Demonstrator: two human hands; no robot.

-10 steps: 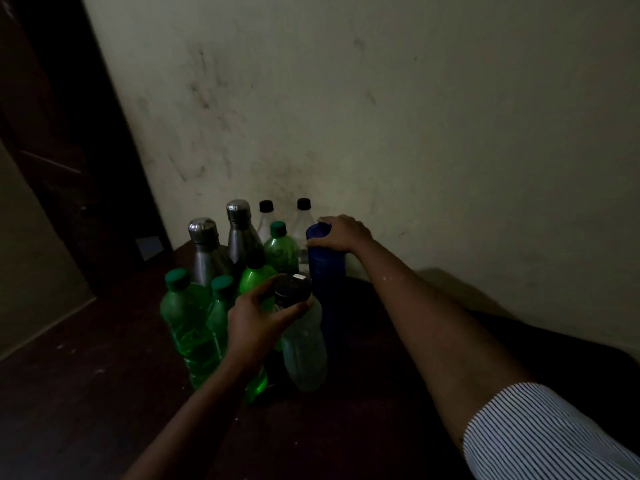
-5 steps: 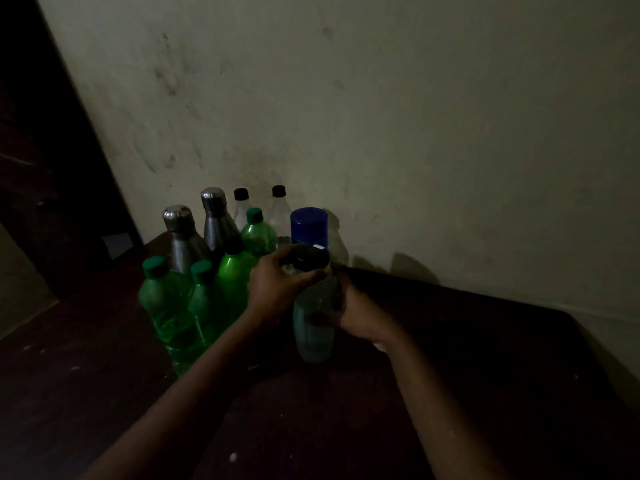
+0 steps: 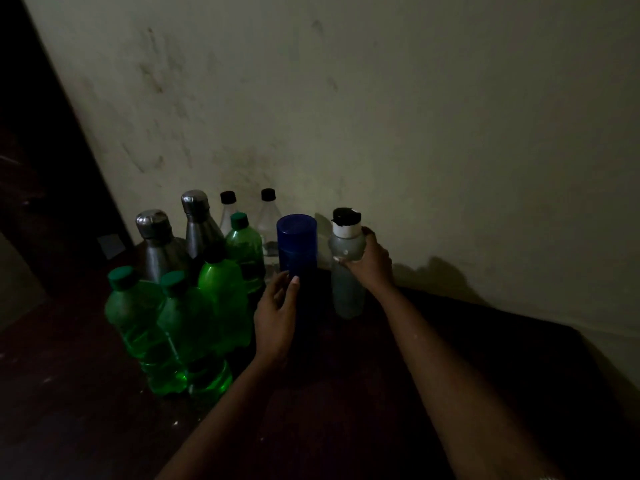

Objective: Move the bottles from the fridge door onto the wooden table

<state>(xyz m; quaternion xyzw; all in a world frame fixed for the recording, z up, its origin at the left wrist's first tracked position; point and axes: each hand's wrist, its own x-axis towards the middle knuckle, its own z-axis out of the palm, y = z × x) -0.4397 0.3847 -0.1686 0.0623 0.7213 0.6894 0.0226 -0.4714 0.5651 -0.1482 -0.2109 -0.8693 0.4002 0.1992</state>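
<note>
A cluster of bottles stands on the dark wooden table [image 3: 346, 410] by the wall. My right hand [image 3: 372, 263] grips a clear bottle with a black flip cap [image 3: 346, 292], upright at the right end of the group. My left hand [image 3: 277, 313] is open, fingers spread, just in front of a tall blue bottle [image 3: 297, 247]; contact is unclear. To the left stand several green plastic bottles [image 3: 138, 317], two steel bottles [image 3: 156, 247] and two clear black-capped bottles [image 3: 268, 216] at the back.
A stained pale wall [image 3: 381, 116] rises right behind the bottles. A dark door or frame [image 3: 45, 168] lies to the left. The table top stretches dark to the right and towards me.
The clear flip-cap bottle went from my left hand in front of the blue bottle to my right hand at the blue bottle's right. My left hand let go and opened.
</note>
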